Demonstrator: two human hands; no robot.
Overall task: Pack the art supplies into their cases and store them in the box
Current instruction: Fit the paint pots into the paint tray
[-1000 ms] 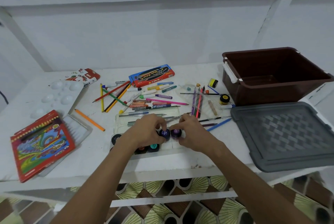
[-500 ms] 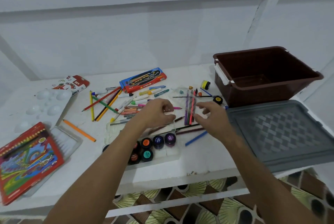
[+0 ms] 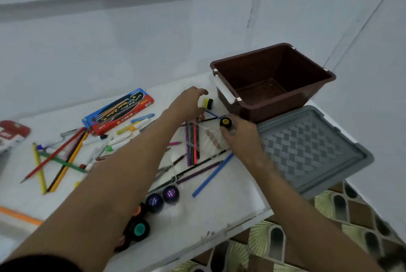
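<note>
I am gathering the loose paint pots, 2 at once; my right hand (image 3: 241,137) has its fingers (image 3: 226,134) curled round the black pot (image 3: 225,122) with the yellow label, just in front of the box (image 3: 272,78); my left hand (image 3: 189,104) reaches for the yellow pot (image 3: 205,103) lying on its side beside the box's near wall, fingers apart and arched over it, thumb at its base, not yet closed as far as I can tell. Next, I judge, the left must close on that pot, then both go back to the clear tray (image 3: 175,208) near the desk (image 3: 230,195) edge, where the 2 purple pots (image 3: 162,198) and the teal pot (image 3: 139,229) sit; the box is empty, its lid (image 3: 307,151) flat on the right. Room is tight: pencils (image 3: 193,146) lie under my wrists and could roll; the box wall crowds the yellow pot; the tray sits close to the front edge, so a careless set-down could push it off.
</note>
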